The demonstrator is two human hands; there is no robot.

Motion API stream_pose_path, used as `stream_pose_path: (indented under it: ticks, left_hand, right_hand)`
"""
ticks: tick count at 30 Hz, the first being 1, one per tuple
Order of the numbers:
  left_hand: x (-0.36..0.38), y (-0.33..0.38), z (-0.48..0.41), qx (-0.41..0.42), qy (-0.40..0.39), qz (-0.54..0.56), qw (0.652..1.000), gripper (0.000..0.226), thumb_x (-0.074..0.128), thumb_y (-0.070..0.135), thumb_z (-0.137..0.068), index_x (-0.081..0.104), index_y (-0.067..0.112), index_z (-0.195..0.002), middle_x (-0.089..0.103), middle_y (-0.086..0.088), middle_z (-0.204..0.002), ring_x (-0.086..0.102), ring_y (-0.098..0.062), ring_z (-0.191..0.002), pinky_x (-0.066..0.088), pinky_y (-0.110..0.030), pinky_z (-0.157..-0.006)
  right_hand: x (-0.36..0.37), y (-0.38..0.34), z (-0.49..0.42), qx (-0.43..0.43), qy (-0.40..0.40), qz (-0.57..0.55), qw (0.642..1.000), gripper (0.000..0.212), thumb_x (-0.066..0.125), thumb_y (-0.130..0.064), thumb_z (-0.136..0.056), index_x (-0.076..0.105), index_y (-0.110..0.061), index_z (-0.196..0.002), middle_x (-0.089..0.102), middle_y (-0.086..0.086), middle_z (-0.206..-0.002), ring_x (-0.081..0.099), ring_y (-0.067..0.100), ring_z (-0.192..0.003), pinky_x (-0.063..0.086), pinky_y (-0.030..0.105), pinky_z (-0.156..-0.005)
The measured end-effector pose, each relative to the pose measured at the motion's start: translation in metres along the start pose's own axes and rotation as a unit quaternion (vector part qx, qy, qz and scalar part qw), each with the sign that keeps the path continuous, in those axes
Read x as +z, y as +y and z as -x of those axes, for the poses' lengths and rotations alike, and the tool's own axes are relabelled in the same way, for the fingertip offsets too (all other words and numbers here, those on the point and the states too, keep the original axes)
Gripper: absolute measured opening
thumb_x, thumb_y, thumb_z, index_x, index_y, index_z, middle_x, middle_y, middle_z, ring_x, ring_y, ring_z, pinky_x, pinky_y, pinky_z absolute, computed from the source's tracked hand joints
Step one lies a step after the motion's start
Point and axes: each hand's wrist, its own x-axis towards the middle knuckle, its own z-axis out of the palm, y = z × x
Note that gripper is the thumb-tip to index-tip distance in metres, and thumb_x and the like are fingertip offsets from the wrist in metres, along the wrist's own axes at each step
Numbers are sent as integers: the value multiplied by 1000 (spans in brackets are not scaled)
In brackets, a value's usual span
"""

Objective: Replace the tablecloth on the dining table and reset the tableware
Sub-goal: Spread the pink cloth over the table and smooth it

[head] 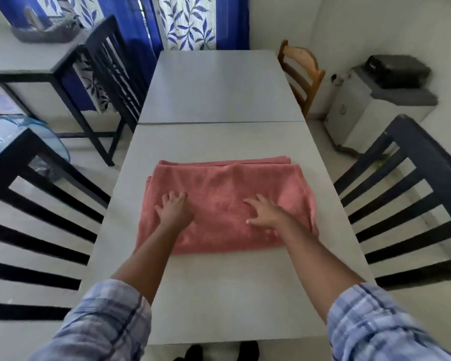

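Salmon-pink tablecloth (pixel 227 204), folded into a thick rectangle, lies across the middle of the near dining table (pixel 219 295), reaching almost from its left edge to its right edge. The 2 hands rest on top: left hand (pixel 173 209) and right hand (pixel 264 213), fingers spread, gripping nothing. A left black chair (pixel 0 178) and a right black chair (pixel 438 162) flank the long edges.

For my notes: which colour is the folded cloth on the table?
Salmon-pink cloth, head view.
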Motion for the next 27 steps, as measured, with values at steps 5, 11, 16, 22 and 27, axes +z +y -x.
stream_pose_path:
  ticks: [5, 11, 16, 22, 27]
  left_hand:
    - [26, -20, 13, -195, 16, 48, 980, 103, 64, 52, -81, -3, 18, -151, -4, -20, -157, 4, -40, -145, 16, -61, -111]
    - [15, -5, -26, -120, 49, 78, 988, 90, 59, 30, -87, -4, 19, -151, 10, -19, -157, 12, -39, -143, 14, -59, -112]
    - [23, 62, -25, 38, 56, 5, 998, 60, 54, 17, -82, 35, 21, -139, 30, -13, -145, 30, -35, -134, 33, -49, -104]
    - [55, 96, -2, 179, -67, 5, 981, 62, 55, 44, -87, 33, 26, -143, 33, -10, -141, 39, -35, -125, 40, -42, -99]
    - [62, 89, -14, 216, -143, -60, 964, 98, 61, 66, -75, 6, 37, -150, -3, -12, -159, 13, -37, -143, 22, -47, -115]
  right_hand:
    - [34, -6, -12, 81, 4, 65, 995, 69, 48, -49, -93, 7, -44, -149, -9, 5, -161, 1, 35, -146, 20, 63, -108]
    - [43, -27, -18, 158, 10, 140, 977, 70, 39, -53, -96, 1, -36, -152, 2, 31, -153, 20, 48, -135, 36, 57, -101]
    - [43, -34, -26, 255, 20, 87, 963, 97, 42, -66, -88, -1, -7, -151, 30, 36, -143, 43, 47, -123, 44, 50, -96]
    - [5, -16, -19, 205, 99, -57, 972, 54, 47, -49, -93, 57, -6, -124, 57, 19, -128, 55, 33, -119, 45, 36, -96]
    - [-20, 38, 3, 328, 278, -49, 902, 54, 61, -36, -87, 43, -15, -133, 43, 17, -133, 43, 33, -120, 42, 45, -93]
